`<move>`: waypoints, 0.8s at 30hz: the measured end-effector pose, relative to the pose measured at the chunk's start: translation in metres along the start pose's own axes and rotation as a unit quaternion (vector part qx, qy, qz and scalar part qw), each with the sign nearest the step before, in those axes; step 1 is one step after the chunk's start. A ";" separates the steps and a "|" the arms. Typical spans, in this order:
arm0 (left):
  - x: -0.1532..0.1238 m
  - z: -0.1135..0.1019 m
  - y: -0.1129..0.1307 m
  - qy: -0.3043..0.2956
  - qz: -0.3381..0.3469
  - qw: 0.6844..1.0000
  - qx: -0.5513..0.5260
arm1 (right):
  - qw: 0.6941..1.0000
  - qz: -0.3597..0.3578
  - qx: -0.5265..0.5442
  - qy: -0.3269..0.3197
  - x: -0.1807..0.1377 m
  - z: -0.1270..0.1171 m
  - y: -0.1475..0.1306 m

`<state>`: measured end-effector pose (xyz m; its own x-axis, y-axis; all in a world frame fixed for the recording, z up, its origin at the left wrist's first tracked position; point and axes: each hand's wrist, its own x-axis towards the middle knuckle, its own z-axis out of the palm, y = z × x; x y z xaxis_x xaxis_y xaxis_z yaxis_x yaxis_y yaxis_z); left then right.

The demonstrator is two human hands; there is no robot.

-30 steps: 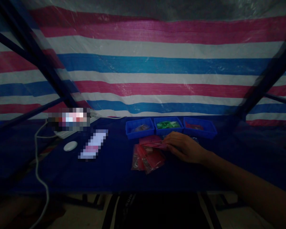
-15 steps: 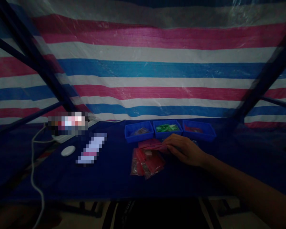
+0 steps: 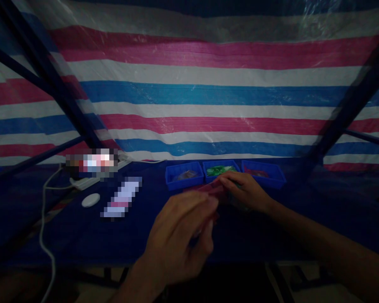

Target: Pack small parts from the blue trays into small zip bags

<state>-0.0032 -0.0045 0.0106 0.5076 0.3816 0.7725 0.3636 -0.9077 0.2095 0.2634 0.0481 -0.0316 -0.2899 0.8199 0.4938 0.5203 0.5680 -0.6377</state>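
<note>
My right hand (image 3: 248, 189) is closed on a pink plastic bag (image 3: 215, 185), pinching its right end between thumb and fingers. The bag is raised at a slant in front of the trays. My left hand (image 3: 180, 237) is nearer to me, its curved fingers and thumb apart, with the fingertips close to the bag's lower left side. Whether they touch it I cannot tell. Behind the left hand, the other pink bags on the table are almost wholly hidden.
Three blue trays stand in a row: the left tray (image 3: 185, 183) with clear packets, the middle with green packets (image 3: 219, 169), the right (image 3: 276, 179) with something reddish. To the left are a white disc (image 3: 91, 200), a blurred-out phone-like object (image 3: 123, 198) and a white cable (image 3: 44, 227).
My left hand has come in from the lower left and now covers the bags on the table. The pink bag in my right hand is lifted and tilted more.
</note>
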 end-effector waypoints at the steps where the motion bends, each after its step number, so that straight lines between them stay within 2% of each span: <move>1: 0.009 0.007 -0.008 -0.011 -0.022 1.000 -0.002 | 0.999 0.025 0.019 0.010 0.004 -0.001 0.001; 5: 0.044 0.040 -0.057 -0.118 -0.106 0.985 -0.065 | 0.988 0.097 0.118 0.033 0.020 -0.004 0.005; 8: 0.052 0.055 -0.090 -0.123 -0.144 0.974 -0.123 | 0.979 0.116 0.158 0.056 0.027 -0.005 0.010; 10: 0.050 0.061 -0.101 -0.139 -0.147 0.968 -0.149 | 0.973 0.123 0.183 0.074 0.029 -0.004 0.013; 12: 0.045 0.066 -0.107 -0.131 -0.166 0.960 -0.184 | 0.962 0.125 0.226 0.088 0.028 0.000 0.015; 16: 0.035 0.075 -0.109 -0.076 -0.195 0.948 -0.240 | 0.945 0.129 0.294 0.065 0.017 0.007 0.018; 20: 0.028 0.081 -0.104 -0.078 -0.183 0.951 -0.236 | 0.952 0.152 0.252 0.087 0.006 0.009 0.022; 24: 0.027 0.083 -0.098 -0.074 -0.165 0.956 -0.231 | 0.961 0.145 0.206 0.115 0.001 0.013 0.025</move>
<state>0.0395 0.1096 -0.0391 0.5416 0.6499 0.5332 0.1562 -0.7010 0.6958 0.2660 0.0641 -0.0545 0.0294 0.9369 0.3483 0.1761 0.3382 -0.9245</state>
